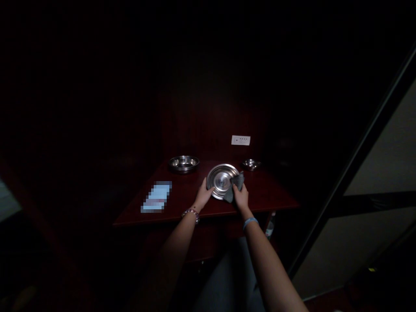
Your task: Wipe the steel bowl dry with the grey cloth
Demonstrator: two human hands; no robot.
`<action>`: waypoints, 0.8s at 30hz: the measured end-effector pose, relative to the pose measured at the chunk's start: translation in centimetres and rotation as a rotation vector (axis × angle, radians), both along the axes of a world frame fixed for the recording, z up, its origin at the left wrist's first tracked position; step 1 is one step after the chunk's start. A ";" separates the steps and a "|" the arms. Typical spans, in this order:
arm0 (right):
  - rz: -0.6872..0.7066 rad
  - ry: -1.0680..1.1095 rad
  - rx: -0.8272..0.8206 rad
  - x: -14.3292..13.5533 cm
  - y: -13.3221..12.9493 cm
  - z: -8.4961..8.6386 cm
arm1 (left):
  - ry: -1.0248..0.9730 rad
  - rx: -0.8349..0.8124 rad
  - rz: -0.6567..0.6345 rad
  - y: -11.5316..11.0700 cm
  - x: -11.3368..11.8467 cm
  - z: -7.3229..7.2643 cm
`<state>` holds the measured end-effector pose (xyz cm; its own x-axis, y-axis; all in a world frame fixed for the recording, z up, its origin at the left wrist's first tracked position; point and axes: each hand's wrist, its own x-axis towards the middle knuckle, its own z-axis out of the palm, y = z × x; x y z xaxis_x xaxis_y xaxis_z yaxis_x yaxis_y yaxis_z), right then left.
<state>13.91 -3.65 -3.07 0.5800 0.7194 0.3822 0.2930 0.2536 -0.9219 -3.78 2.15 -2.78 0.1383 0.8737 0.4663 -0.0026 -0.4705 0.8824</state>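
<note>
Above the front of the dark red table, a round shiny metal plate is held tilted, its face toward me. My left hand grips its left rim, the thumb lying over the edge. At the plate's right side, my right hand is closed on a grey cloth, which lies against the metal. The cloth covers part of the right rim, and the fingers behind the plate are hidden.
A metal bowl stands at the back left of the table, and a smaller metal dish at the back right. A blurred-out flat rectangle lies at left. A white socket panel is on the wall; a bottle stands below at right.
</note>
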 end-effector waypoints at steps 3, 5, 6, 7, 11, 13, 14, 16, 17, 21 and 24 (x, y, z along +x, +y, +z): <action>0.004 0.001 0.003 0.0 0.0 0.0 | -0.005 -0.005 -0.006 0.0 0.0 0.0; 0.006 0.005 0.005 0.0 0.1 -0.1 | -0.005 -0.005 -0.007 -0.1 0.0 0.0; 0.007 0.007 0.009 0.0 0.1 -0.1 | -0.003 -0.007 -0.005 -0.1 -0.1 0.1; 0.009 0.008 0.012 0.0 0.1 -0.1 | -0.001 -0.008 -0.002 -0.2 -0.1 0.1; 0.018 0.009 0.021 0.0 0.2 -0.2 | 0.009 0.000 -0.002 -0.2 -0.1 0.2; 0.016 0.009 0.017 -0.1 0.1 -0.1 | 0.007 0.000 -0.001 -0.1 -0.1 0.2; 0.014 0.009 0.014 -0.1 0.1 -0.1 | 0.005 -0.002 0.001 -0.1 -0.1 0.2; 0.013 0.008 0.009 -0.1 0.0 0.0 | 0.000 -0.006 0.004 0.0 -0.1 0.1; 0.014 0.007 0.007 -0.2 -0.1 0.1 | 0.001 -0.005 0.002 0.0 -0.1 0.0; 0.012 0.002 -0.003 -0.3 -0.2 0.2 | 0.009 -0.003 -0.003 -0.1 -0.1 0.1; 0.008 0.001 -0.009 -0.3 -0.3 0.3 | 0.013 -0.001 -0.001 -0.3 -0.1 0.3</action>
<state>13.64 -3.95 -2.78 0.5745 0.7274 0.3754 0.2905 0.2475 -0.9243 -3.89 1.87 -2.44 0.1453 0.8743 0.4631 0.0089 -0.4692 0.8830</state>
